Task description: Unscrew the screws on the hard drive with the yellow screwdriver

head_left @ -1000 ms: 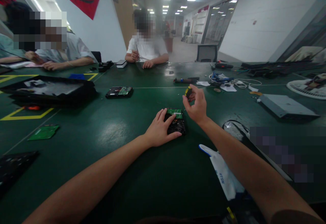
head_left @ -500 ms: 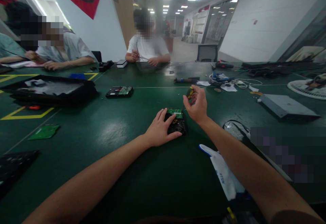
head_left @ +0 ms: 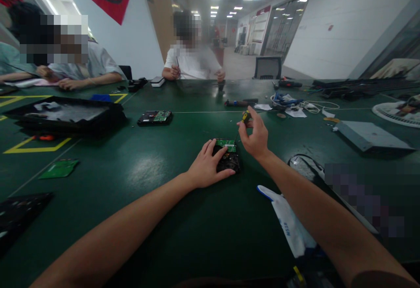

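From the head camera, the left hand [head_left: 206,165] lies open, fingers spread over the near left part of a black hard drive [head_left: 229,160]. The flat, boxy drive sits mid-table [head_left: 147,178] on the smooth green top, its long axis running away from the person and its green circuit board at the far end. The right hand [head_left: 255,138] pinches a small screwdriver [head_left: 244,116]. Its yellow-and-black handle is up, and its thin shaft slants down-left toward the board.
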`<state>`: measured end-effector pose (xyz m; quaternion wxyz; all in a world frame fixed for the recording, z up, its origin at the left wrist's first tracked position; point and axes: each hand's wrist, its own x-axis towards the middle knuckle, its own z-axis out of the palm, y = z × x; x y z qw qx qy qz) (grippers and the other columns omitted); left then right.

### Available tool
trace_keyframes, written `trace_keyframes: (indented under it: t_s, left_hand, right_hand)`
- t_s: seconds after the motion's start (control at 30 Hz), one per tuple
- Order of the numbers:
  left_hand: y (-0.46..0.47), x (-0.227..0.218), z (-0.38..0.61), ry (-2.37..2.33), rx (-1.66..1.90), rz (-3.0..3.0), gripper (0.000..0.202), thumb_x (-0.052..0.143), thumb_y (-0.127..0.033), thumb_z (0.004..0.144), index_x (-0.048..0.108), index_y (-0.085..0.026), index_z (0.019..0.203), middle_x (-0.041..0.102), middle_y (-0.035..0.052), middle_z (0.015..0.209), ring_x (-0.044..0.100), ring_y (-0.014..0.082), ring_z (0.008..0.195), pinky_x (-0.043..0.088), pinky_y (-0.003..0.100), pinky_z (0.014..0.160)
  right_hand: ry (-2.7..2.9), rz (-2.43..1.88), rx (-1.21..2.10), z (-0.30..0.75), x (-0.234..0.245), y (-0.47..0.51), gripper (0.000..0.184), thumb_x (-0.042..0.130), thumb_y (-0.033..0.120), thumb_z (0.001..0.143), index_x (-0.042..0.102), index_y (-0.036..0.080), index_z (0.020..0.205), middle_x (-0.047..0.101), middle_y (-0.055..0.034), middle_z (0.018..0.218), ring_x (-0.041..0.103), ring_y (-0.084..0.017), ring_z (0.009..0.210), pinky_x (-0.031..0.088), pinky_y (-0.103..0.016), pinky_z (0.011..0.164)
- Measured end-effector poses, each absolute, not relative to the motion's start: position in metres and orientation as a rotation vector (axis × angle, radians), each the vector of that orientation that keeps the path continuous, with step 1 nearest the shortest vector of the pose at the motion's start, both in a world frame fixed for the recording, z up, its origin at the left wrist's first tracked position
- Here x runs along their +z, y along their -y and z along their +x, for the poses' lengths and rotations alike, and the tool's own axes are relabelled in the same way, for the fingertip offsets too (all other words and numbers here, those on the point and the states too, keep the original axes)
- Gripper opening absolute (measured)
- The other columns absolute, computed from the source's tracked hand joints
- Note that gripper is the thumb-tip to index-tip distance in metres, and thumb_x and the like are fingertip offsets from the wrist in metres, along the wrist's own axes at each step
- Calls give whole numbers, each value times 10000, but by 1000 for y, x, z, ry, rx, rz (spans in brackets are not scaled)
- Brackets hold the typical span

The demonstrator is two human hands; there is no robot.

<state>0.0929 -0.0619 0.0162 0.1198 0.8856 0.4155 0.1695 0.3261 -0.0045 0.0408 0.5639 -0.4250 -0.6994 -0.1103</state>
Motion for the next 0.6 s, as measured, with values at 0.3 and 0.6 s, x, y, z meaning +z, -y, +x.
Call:
trace_keyframes:
  t_s: [0.3, 0.6]
  left_hand:
    - [63, 18, 94, -1216, 473, 2603, 963, 480, -874, 873, 392, -263, 1612, 115, 138, 1747, 86, 453, 1595, 231, 630, 1263]
    - [63, 19, 94, -1216, 477, 2608, 962, 491, -869, 872, 399, -261, 1611, 112, 138, 1748, 97, 453, 1594, 225, 615, 1268]
  right_hand:
    - [1652, -959, -256, 326, 40, 4, 512, 528, 322, 1026, 426, 254, 1523, 617, -144, 1340, 724, -217, 865, 646, -426, 820]
    - [1615, -1010, -295, 326, 40, 4, 593, 603, 350, 979, 419, 273, 1538, 617, -132, 1239, 667, -229, 817, 650, -450, 755]
